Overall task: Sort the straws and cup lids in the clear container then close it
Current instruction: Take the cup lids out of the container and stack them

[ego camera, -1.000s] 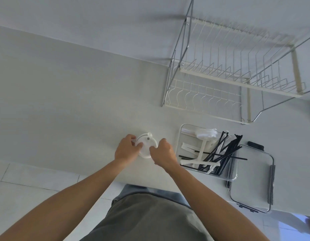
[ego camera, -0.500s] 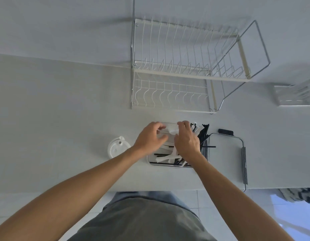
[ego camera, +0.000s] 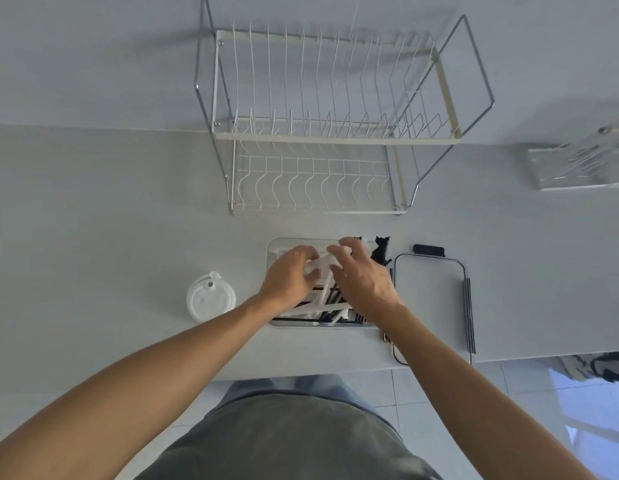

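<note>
Both hands, left hand (ego camera: 290,278) and right hand (ego camera: 361,280), over the clear container (ego camera: 272,251), fingers on a white lid (ego camera: 320,265); another cup lid (ego camera: 211,301) sits left of them.

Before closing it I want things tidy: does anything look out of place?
Yes: one round white cup lid sits on the counter left of the clear rectangular container, and black straws poke past its far rim.

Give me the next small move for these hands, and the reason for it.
Probably lift the white lid out of the container and set it by the lid on the counter. Both the left hand and the right hand are on it, and it lies over tangled straws.
</note>
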